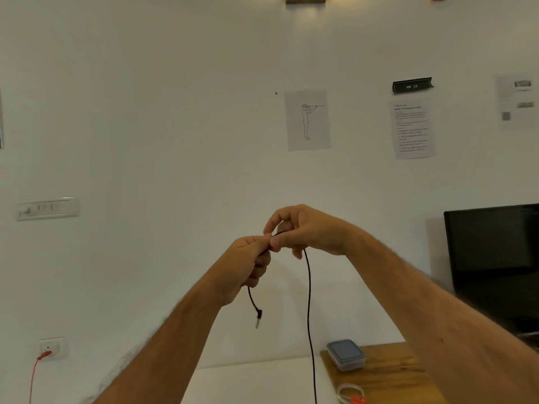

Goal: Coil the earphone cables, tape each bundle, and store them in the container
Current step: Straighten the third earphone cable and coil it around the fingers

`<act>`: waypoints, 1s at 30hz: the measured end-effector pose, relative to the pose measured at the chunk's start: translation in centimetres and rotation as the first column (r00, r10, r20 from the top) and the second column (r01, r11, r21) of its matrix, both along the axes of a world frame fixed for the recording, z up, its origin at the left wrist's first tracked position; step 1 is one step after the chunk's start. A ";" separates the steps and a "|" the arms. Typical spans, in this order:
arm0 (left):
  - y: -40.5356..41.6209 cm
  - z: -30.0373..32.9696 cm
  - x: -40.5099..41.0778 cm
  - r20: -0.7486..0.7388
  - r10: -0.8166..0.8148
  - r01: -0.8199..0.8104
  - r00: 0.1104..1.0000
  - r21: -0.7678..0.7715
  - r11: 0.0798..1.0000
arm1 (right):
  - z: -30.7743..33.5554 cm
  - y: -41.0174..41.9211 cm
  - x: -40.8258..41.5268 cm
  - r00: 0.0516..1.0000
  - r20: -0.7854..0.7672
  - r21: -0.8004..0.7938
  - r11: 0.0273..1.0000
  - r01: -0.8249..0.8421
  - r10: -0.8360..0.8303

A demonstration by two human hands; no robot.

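Observation:
A black earphone cable (309,310) is held up in front of the wall by both hands. My left hand (245,266) grips the cable with curled fingers; below it a short end with the jack plug (258,317) dangles. My right hand (306,230) pinches the cable just right of the left hand's fingertips, and a long strand hangs straight down from it past the bottom edge. A small clear lidded container (346,354) sits on the wooden tabletop (385,371) at lower right. A roll of clear tape (351,393) with a red piece lies near the bottom edge.
A dark monitor (493,258) stands at the right. A white surface (256,380) adjoins the wooden top. On the wall are papers (307,121), a switch panel (46,208) and a socket with a red cable (43,355).

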State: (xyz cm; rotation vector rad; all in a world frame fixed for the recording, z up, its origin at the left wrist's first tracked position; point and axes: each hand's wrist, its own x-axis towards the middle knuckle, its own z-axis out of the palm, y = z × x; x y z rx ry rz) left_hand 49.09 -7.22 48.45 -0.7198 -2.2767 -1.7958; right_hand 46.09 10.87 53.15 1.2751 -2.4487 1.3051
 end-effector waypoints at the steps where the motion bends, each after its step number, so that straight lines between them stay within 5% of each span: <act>1: 0.0 -0.1 0.0 0.009 0.002 -0.002 1.000 0.005 1.000 | 0.2 -0.2 0.1 0.995 -0.082 0.000 0.999 0.049 -0.049; 5: -0.5 -0.8 -0.2 0.059 -0.021 0.018 0.998 0.056 0.998 | 1.1 0.0 0.2 0.910 -0.336 -0.085 0.970 0.228 -0.243; 9: -0.5 -0.8 0.1 0.052 -0.052 0.049 0.997 0.059 0.997 | 1.1 0.4 -0.3 0.864 -0.404 -0.187 0.952 0.242 -0.299; 17: 0.5 -0.4 1.5 0.037 -0.117 0.113 0.992 0.101 0.988 | -0.4 0.4 -2.0 0.907 -0.275 -0.400 0.896 0.194 -0.319; 30: 0.0 -0.7 1.4 0.078 -0.259 0.219 0.963 0.335 0.916 | -1.6 -0.1 -1.7 0.991 -0.099 -0.502 0.864 0.028 -0.090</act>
